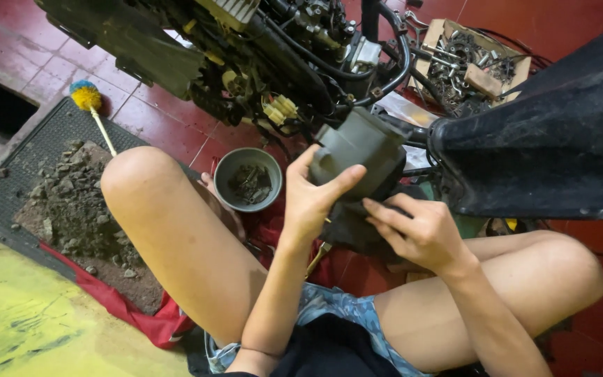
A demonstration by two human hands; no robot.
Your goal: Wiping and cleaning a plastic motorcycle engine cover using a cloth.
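Keep your left hand (313, 199) clamped around the grey engine housing (356, 152) — right hand (417, 229) fingers half-curled beneath it, supporting it — steady.

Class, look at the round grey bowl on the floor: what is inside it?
The grey bowl holds a heap of small dark bits, perhaps metal parts; which kind cannot be told. The heap covers the bottom.

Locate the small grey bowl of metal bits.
The grey bowl sits on the red floor at centre-left of the head view, between the raised knee and the left hand.
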